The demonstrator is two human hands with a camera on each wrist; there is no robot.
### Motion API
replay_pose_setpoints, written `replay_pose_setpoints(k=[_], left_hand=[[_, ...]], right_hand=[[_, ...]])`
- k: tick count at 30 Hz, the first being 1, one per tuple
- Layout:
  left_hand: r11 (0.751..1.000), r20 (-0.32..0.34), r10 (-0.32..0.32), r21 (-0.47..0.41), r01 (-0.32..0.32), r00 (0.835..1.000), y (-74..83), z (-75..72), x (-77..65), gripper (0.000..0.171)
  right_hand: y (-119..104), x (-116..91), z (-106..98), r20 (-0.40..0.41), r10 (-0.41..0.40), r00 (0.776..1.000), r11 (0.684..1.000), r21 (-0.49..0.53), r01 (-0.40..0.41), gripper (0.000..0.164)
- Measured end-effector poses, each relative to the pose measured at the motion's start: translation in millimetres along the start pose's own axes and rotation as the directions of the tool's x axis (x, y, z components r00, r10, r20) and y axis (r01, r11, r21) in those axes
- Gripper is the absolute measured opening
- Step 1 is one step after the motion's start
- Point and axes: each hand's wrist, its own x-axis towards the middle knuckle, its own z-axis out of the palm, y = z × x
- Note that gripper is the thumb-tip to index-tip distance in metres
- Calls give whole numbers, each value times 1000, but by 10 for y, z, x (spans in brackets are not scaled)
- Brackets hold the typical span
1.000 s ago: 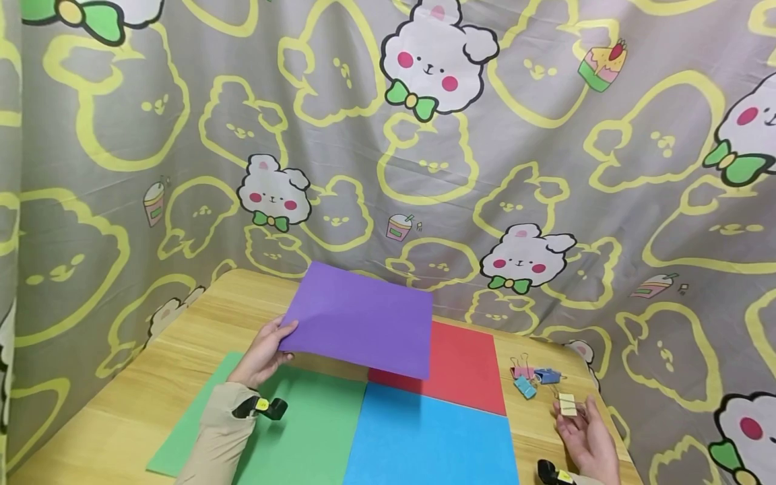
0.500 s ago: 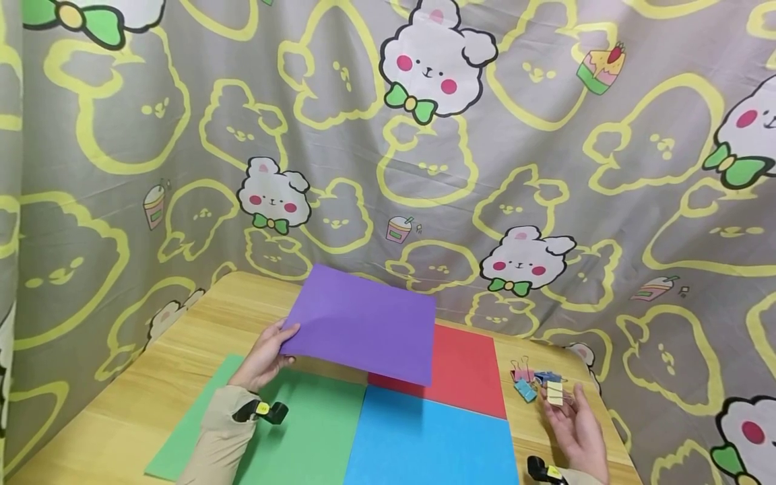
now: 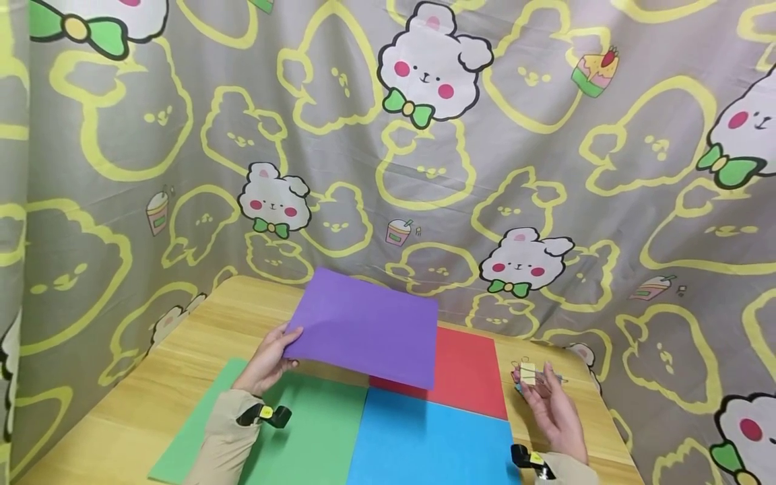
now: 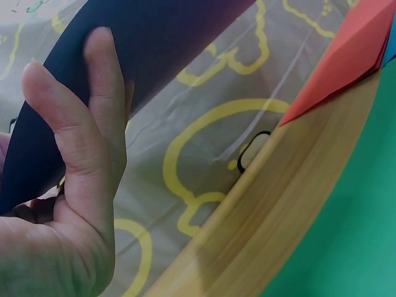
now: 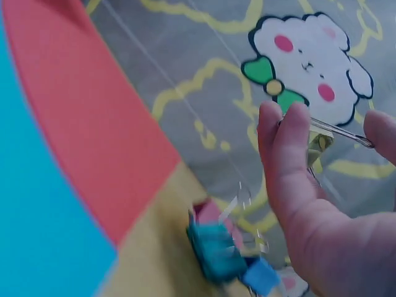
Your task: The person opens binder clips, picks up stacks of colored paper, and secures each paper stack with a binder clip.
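Note:
A purple sheet point(image 3: 370, 330) is raised over the table, tilted, and my left hand point(image 3: 263, 364) pinches it by its left edge, thumb on top and fingers beneath. In the left wrist view the sheet's dark underside point(image 4: 154, 43) passes behind two of my fingers. My right hand point(image 3: 558, 414) holds a yellow binder clip point(image 3: 528, 372) by its wire handles, between thumb and fingertips. Seen from the right wrist, the yellow clip's body point(image 5: 320, 143) is partly hidden by those fingers. Just beyond this hand lie a teal binder clip point(image 5: 213, 250), a pink one point(image 5: 207, 212) and a blue one point(image 5: 260, 275).
Flat on the wooden table point(image 3: 121, 397) lie a green sheet point(image 3: 303, 431), a blue sheet point(image 3: 436, 438) and a red sheet point(image 3: 469, 374), edge to edge. The purple sheet covers part of the red one. A patterned curtain point(image 3: 339, 155) hangs behind the table and at its sides.
My right hand has moved left and away from me with the yellow binder clip, which now overlaps the other clips in the head view. My left hand and the purple sheet barely shift.

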Motion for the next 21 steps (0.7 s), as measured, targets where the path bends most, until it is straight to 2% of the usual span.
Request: replay_pose_setpoints(k=[4, 8, 12, 21], left_hand=[[1000, 1, 2, 9, -2, 1000, -18, 16, 14, 62], [1000, 1, 5, 16, -5, 1000, -28, 22, 21, 61], [1000, 16, -4, 10, 4, 1000, -42, 25, 27, 62], [1000, 28, -16, 10, 16, 999, -69, 56, 58, 59]], right_hand=[[56, 102, 155, 71, -5, 997, 996, 87, -1, 27], [165, 193, 303, 73, 6, 997, 995, 100, -13, 26], [288, 235, 419, 30, 47, 998, 995, 90, -50, 33], [408, 338, 581, -110, 58, 992, 991, -113, -71, 46]])
